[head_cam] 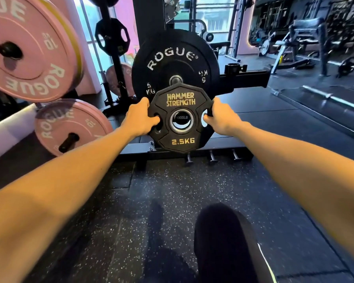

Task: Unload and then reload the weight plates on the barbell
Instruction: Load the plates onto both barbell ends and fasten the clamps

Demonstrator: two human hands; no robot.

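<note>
Both hands, left hand (140, 119) and right hand (220, 117), grip small plate (180, 103) at 9 and 3 o'clock cutouts | rigid, light, grippy | barbell sleeve (175, 79) at 12 o'clock.

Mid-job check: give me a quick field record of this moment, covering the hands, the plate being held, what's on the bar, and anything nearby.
left hand: grips the 2.5 kg plate's left slot
right hand: grips its right slot
2.5 kg plate: upright, off the bar, its hole below the sleeve
sleeve: end bare, pointing at the camera
5 kg plate: black, on the sleeve
pink plates: on storage pegs at left
floor: speckled rubber
</note>
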